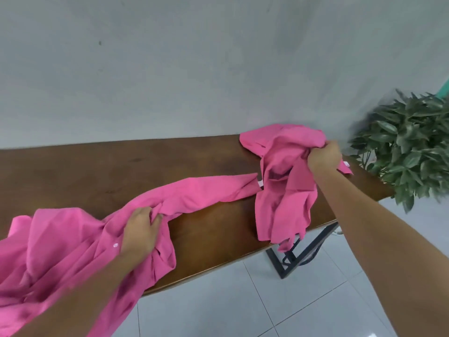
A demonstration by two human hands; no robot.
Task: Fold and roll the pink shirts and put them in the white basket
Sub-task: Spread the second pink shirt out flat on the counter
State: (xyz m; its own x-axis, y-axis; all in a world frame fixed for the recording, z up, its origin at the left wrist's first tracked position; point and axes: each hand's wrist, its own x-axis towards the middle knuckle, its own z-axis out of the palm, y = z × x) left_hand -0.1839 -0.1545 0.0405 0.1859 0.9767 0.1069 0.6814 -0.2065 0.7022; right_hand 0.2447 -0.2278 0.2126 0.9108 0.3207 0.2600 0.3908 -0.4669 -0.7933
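While both arms reach out over a long brown wooden table (97, 171), two pink shirts lie on it, one at each end of the view. Left hand (141, 231), fingers curled, grips a bunch of the near pink shirt (60, 244); this shirt is crumpled at the left, spills over the table's front edge toward the person, and one sleeve (206, 190) stretches flat along the tabletop to the right, its cuff ending just beside the other garment. A small white button (115, 245) shows on the fabric close to the left hand's wrist. Right hand (324, 158), closed in a fist, holds a gathered fold of the far pink shirt (284, 190); that shirt is bunched near the table's right end, part against the wall, part hanging over the front edge. A white tag (346, 163) shows at its edge just right of the hand. Neither shirt is folded or rolled. Grey wall (194, 64) runs behind the table. Leafy green plant (410, 144) stands just beyond the right end of the table. Black metal table leg frame (303, 251) is visible below the right end, on a white tiled floor (243, 312). Basket: cannot tell where it is from this view.
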